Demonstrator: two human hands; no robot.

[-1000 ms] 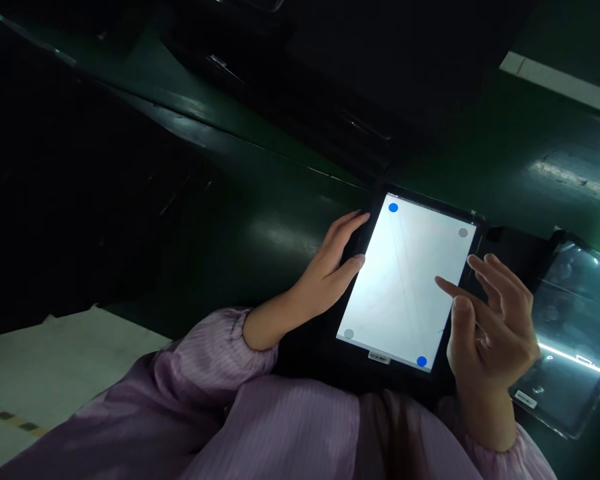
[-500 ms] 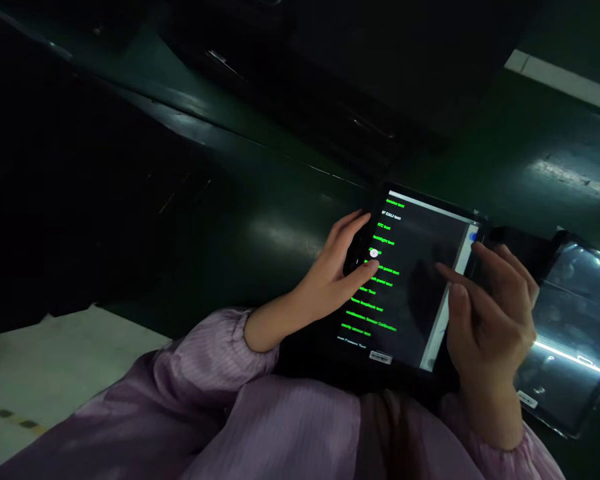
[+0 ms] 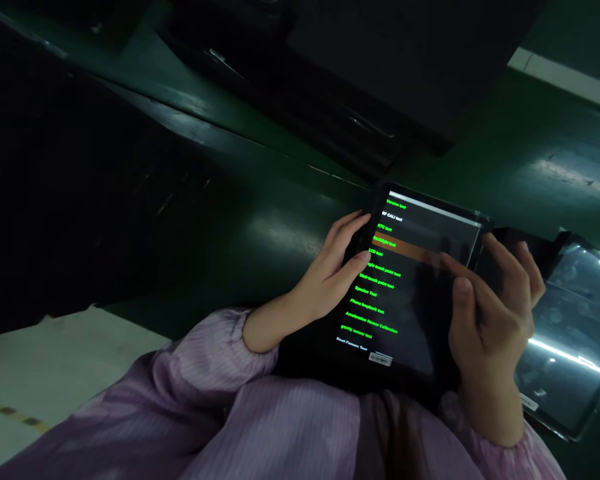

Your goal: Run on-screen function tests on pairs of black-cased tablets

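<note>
A black-framed tablet is lying on a dark green workbench, at about two o'clock from the middle of the head view, and its screen is showing a list of green labels with one orange-highlighted row. The left hand is bracing the tablet's left edge, its fingers curling together around the frame and its thumb reaching over the border, apparently to keep the tablet steady. The right hand is working from four o'clock, its index finger stretching out apart from the others over the orange row, though I cannot tell whether it is touching the glass. A clear plastic tray is lying at three o'clock, just beyond the tablet, leaving the hands room. Lavender striped sleeves are filling six o'clock.
</note>
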